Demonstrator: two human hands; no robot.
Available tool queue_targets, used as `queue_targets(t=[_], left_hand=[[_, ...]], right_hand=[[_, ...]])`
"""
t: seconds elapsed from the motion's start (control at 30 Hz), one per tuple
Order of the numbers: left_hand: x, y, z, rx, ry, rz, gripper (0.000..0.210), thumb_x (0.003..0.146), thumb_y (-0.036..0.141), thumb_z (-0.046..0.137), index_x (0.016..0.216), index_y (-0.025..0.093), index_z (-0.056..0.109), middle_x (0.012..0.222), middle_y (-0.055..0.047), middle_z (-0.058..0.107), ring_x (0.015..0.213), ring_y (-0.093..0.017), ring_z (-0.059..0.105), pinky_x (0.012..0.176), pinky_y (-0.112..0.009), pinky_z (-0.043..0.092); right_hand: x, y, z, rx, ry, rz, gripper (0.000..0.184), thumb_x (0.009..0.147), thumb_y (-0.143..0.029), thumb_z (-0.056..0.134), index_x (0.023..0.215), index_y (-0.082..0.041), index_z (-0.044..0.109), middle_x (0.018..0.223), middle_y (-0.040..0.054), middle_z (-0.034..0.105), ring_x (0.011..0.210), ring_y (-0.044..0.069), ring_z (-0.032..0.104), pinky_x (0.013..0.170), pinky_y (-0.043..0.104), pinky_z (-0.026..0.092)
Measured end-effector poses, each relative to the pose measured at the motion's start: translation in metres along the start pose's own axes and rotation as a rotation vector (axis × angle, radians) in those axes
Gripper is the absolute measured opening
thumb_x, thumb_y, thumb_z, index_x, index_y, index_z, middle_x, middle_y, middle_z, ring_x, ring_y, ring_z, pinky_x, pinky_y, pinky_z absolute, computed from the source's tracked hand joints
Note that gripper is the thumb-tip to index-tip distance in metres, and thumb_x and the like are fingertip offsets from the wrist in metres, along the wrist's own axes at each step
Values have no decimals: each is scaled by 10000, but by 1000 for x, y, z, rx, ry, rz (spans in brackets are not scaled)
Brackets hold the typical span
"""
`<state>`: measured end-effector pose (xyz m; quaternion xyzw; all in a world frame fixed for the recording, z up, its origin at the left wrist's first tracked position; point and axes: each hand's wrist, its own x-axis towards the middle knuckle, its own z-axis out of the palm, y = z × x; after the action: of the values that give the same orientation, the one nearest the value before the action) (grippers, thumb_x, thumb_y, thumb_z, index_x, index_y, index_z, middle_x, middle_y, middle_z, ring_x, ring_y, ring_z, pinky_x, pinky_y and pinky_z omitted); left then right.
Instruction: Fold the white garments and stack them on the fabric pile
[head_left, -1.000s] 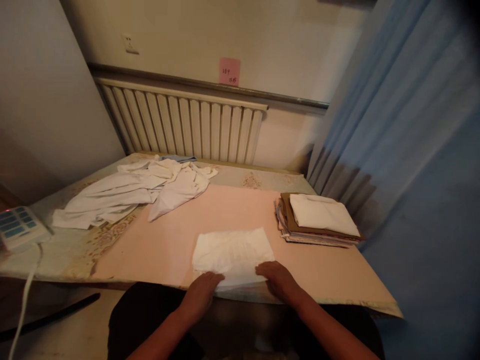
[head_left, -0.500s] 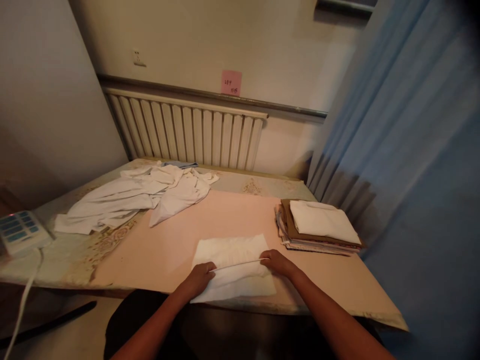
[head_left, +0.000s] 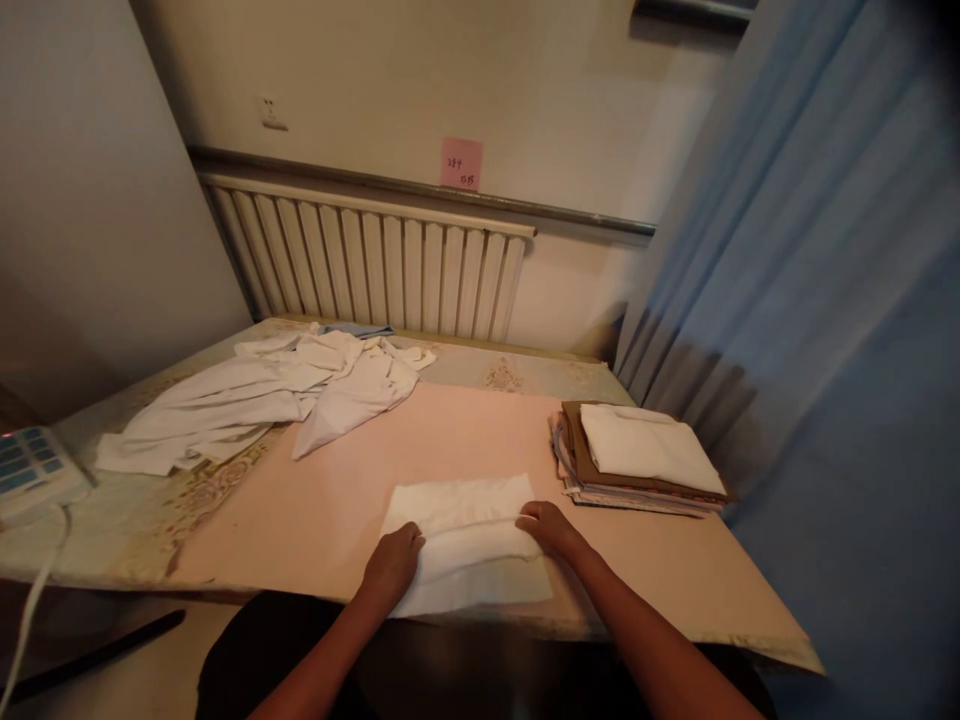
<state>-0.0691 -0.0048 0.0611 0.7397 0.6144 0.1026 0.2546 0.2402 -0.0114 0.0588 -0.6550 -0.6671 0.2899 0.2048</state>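
Note:
A white cloth (head_left: 469, 546) lies near the table's front edge, with a raised fold running across its middle. My left hand (head_left: 394, 562) pinches the left end of that fold, fingers closed. At the fold's right end, my right hand (head_left: 551, 528) grips the cloth between thumb and fingers. The cloth's far part and near flap lie flat on a pink sheet (head_left: 442, 430). To the right of my right hand sits a stack of folded cloths (head_left: 645, 455), a white one on top of a brown one.
Crumpled white cloths (head_left: 262, 395) are heaped at the back left. A white device with blue keys (head_left: 34, 465) and a cable stands at the table's left edge. A radiator (head_left: 382, 255) lines the wall behind, and a blue curtain (head_left: 810, 350) hangs at the right.
The fold in the white cloth has become thicker and lies lower across the middle. My left hand has shifted slightly left and turned; the right stays at the fold's end.

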Motion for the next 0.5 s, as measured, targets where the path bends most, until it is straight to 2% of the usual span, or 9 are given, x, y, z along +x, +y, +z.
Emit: queue_targets(t=[0.13, 0.27, 0.37, 0.5], left_hand=[[-2, 4, 2, 39, 9, -23, 230, 942, 300, 353, 864, 197, 543, 889, -88, 672, 892, -225, 625, 740, -294, 377], [-10, 14, 1, 157, 12, -46, 261, 968, 307, 288, 1012, 194, 519, 936, -106, 669, 905, -237, 632, 734, -315, 393], [-18, 25, 0, 309, 7, -34, 276, 968, 243, 273, 1140, 186, 481, 1019, -103, 665, 942, -219, 637, 770, -317, 419], [-22, 33, -2, 438, 1, -9, 315, 949, 173, 282, 1209, 171, 461, 1078, -112, 654, 947, -217, 648, 790, -327, 449]], right_hand=[[-1, -1, 2, -29, 68, 15, 176, 772, -276, 525, 660, -172, 612, 697, 5, 626, 702, 141, 547, 623, 221, 358], [-4, -6, 3, -88, 143, 14, 206, 832, -288, 491, 711, -189, 626, 750, 13, 666, 734, 143, 581, 667, 221, 368], [-10, -9, 7, -156, 205, 22, 226, 876, -293, 464, 735, -203, 615, 748, 12, 672, 725, 143, 588, 660, 226, 345], [-17, -9, 17, -253, 278, 50, 233, 919, -299, 444, 763, -212, 594, 725, 13, 669, 689, 147, 587, 612, 239, 292]])
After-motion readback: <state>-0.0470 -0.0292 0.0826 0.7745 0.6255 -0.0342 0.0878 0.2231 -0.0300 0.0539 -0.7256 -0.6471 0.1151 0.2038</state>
